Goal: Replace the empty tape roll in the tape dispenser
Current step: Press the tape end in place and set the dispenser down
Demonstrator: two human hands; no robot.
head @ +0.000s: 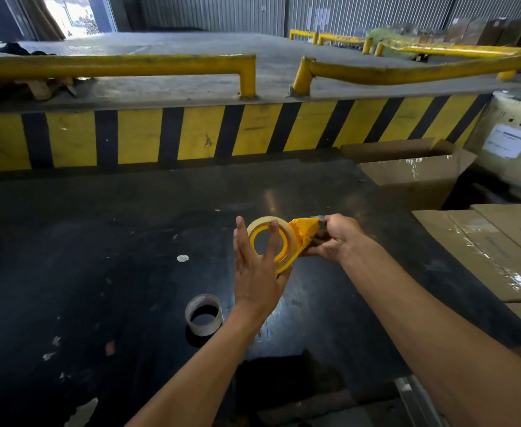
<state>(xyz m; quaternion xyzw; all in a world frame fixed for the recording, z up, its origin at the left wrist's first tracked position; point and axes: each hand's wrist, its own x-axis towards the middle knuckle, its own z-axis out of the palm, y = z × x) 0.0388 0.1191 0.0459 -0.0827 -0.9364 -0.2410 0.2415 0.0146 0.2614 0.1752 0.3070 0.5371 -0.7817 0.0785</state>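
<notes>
Right hand (334, 238) grips the yellow plastic tape dispenser (304, 234) steady; flat-open left hand (257, 263) presses its clear tape roll (264, 224) home (spent grey cardboard core (203, 314) below-left)

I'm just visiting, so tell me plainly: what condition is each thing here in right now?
Tape dispenser: held above the table, a roll on it.
New tape roll: sitting on the dispenser.
Empty tape roll: off the dispenser, standing on the table.
Left hand: open, fingers spread against the roll.
Right hand: closed on the dispenser's handle end.
Cardboard box: flaps open.
</notes>
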